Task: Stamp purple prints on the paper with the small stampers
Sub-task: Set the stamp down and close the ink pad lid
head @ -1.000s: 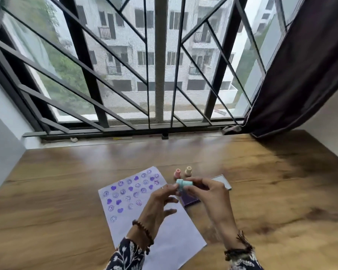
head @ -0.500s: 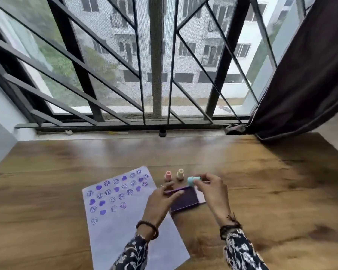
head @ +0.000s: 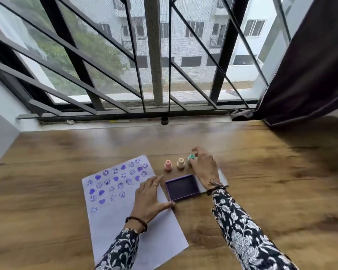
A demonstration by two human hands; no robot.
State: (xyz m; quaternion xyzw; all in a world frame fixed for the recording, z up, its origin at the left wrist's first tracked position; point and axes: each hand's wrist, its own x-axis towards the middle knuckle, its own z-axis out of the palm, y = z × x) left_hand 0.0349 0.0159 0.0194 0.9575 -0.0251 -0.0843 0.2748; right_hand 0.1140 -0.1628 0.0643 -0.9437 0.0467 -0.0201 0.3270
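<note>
A white paper [head: 125,215] lies on the wooden table, its upper half covered with several purple smiley and heart prints. To its right sits an open purple ink pad [head: 182,187]. Behind the pad three small stampers stand in a row: pink [head: 167,165], cream [head: 180,163] and teal [head: 191,158]. My right hand [head: 204,167] reaches over the pad with its fingertips on the teal stamper, which stands on the table. My left hand [head: 150,197] rests flat on the paper's right edge, fingers apart, thumb near the pad's front corner.
The ink pad's lid [head: 222,177] lies partly hidden under my right wrist. A barred window [head: 156,75] with a sill runs along the table's far edge. A dark curtain [head: 308,65] hangs at the right, its hem on the table's back right corner.
Both hands held the teal stamper above the pad a second ago. My right hand has carried it back beside the cream stamper, and my left hand has come down flat on the paper.
</note>
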